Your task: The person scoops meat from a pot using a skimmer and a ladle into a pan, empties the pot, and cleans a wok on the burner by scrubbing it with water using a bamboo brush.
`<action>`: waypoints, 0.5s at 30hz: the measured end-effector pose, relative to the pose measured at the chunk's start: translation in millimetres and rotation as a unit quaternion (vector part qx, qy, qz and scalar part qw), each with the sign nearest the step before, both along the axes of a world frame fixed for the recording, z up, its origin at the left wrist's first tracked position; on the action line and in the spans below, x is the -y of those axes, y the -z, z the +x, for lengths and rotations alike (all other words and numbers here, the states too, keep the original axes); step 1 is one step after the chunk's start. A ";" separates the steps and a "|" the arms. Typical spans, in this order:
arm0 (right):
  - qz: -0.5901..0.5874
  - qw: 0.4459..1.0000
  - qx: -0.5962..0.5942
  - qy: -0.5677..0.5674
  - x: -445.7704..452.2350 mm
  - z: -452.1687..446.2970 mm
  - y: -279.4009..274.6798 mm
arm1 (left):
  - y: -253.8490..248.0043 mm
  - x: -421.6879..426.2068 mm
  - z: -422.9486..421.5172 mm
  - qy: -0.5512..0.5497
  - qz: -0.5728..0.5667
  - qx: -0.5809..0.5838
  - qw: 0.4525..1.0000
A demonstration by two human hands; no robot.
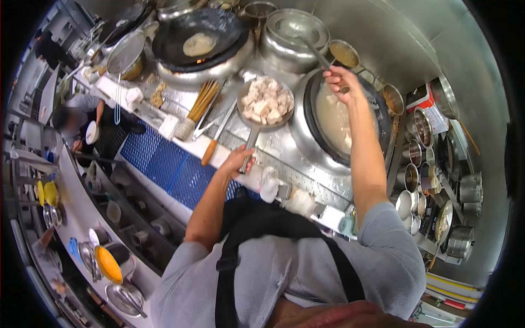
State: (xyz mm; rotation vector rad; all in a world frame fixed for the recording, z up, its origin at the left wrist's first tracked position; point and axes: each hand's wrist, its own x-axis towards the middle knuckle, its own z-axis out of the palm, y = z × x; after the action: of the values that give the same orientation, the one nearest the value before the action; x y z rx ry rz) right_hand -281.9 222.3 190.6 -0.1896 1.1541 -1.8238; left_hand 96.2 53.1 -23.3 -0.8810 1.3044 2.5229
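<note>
My left hand [238, 162] is closed around the handle of a metal skimmer [252, 140], in front of me over the steel stove top. Pale chunks of meat [267, 100] are heaped in its bowl. My right hand [343, 85] grips the handle of a ladle [317, 53], which reaches away from me toward a large steel pot [292, 52] at the back. Whether the ladle's bowl touches that pot is unclear. Below my right forearm, a wok [311, 104] holds cloudy whitish liquid [331, 117] with a few pale pieces in it.
Another wok [232, 38] sits over a visible flame at the back left. A bamboo brush [204, 101] and a wooden-handled tool [209, 152] lie left of the skimmer. Stacked pots [411, 177] line the right wall. A co-worker [82, 109] crouches at the left, holding a white bowl.
</note>
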 end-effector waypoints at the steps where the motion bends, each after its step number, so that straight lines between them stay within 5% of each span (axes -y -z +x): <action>1: 0.007 1.000 -0.010 -0.005 -7.5 13.6 -8.9 | 5.8 0.3 0.1 0.006 -0.027 0.005 1.000; 5: 0.043 0.999 -0.013 0.004 -40.5 86.6 -33.6 | 21.6 1.1 -14.3 -0.036 -0.149 0.041 0.987; 7: 0.074 0.997 0.000 0.012 -58.1 115.0 -27.1 | 33.3 7.5 -29.1 -0.056 -0.487 0.030 0.871; 12: 0.204 0.975 -0.084 0.035 -98.0 185.1 -14.6 | -5.6 18.7 -63.6 -0.067 -0.585 0.059 0.806; 15: 0.304 0.899 -0.316 -0.007 -121.0 190.2 6.1 | -18.6 19.0 -55.5 -0.036 -0.617 0.086 0.781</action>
State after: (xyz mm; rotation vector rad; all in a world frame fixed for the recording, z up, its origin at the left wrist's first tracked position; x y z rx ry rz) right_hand -91.7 343.4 184.4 -0.4383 2.1127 -1.3195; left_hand 40.8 34.1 -4.7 -1.2542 2.8598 1.2455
